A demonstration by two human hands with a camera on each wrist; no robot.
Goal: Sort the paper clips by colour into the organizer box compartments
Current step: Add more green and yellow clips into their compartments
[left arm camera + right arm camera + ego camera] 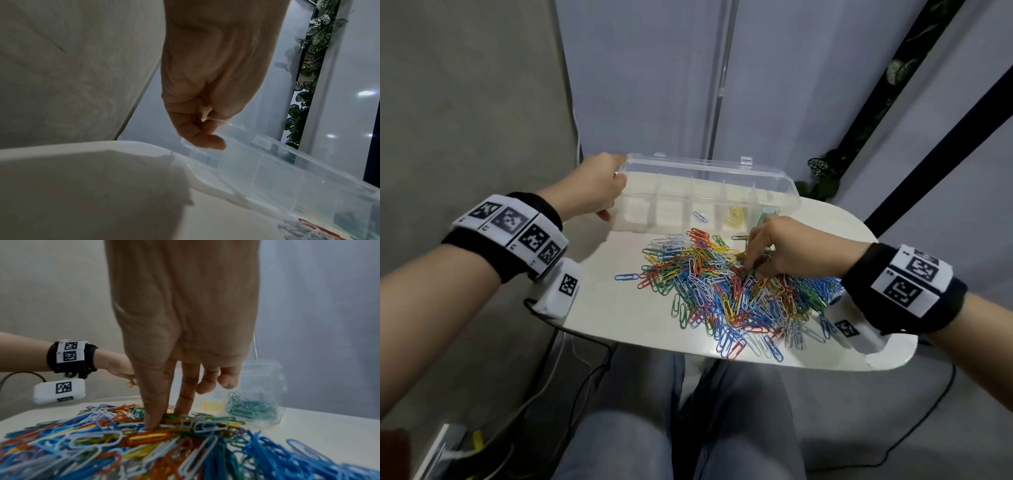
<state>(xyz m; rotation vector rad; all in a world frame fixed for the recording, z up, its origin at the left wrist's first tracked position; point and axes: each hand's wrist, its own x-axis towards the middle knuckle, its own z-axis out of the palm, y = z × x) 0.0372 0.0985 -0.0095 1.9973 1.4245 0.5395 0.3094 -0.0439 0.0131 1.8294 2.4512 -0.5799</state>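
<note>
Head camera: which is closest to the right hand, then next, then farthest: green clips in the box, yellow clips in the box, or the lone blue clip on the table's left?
1. green clips, just behind the right hand.
2. yellow clips, one compartment leftward.
3. lone blue clip, far left.

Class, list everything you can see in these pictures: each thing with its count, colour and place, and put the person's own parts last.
Table: one, white, in front of the person.
Organizer box: one, clear plastic, lid open, at the table's far edge.
Clip pile: too many to count; blue, red, yellow, green and white; mid-table, near the box.
Green clips: a bunch, in the box's rightmost compartment.
Yellow clips: a small bunch, in the next compartment to the left.
Plant: green and white leaves, behind the table on the right.
Cables: black and white, on the floor to the left.
Left hand: holds the box's left end.
Right hand: fingertips down in the pile.
Legs: two, in grey trousers, below the table.
</note>
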